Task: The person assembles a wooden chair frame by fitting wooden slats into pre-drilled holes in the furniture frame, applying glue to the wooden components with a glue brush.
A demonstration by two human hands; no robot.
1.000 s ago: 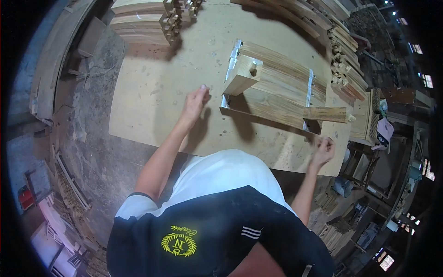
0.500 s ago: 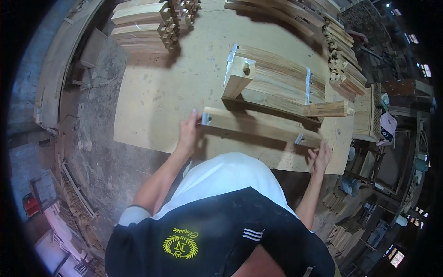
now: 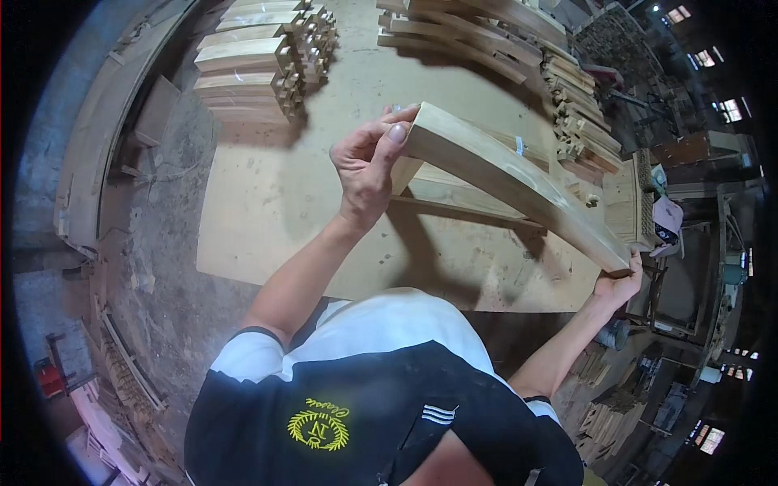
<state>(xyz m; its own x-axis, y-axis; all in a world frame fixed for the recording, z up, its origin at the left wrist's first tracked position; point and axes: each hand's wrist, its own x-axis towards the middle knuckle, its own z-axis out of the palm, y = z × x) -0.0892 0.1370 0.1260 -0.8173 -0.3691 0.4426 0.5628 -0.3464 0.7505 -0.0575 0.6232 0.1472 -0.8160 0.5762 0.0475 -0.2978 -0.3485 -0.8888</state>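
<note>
A long, slightly curved wooden rail [image 3: 519, 182] is raised above the worktable, slanting from upper left down to the right. My left hand [image 3: 369, 166] grips its upper end, with the thumb on the near side. At the lower right end, my right hand [image 3: 620, 279] is closed around the wood. Below and behind the rail, a partly assembled wooden frame [image 3: 462, 194] lies on the table, largely covered by the rail. A strip of whitish tape [image 3: 519, 146] shows on one of its slats.
The pale worktable [image 3: 259, 211] carries stacked curved wooden pieces [image 3: 243, 73] at the back left. More long boards [image 3: 462, 40] lie at the back, and a pile of wooden parts [image 3: 579, 121] lines the right side. A wooden box [image 3: 628, 198] stands at the right edge.
Both hands have lifted the rail from low over the table's near edge up above the frame. It is now tilted, with its left end higher, and covers much of the frame.
</note>
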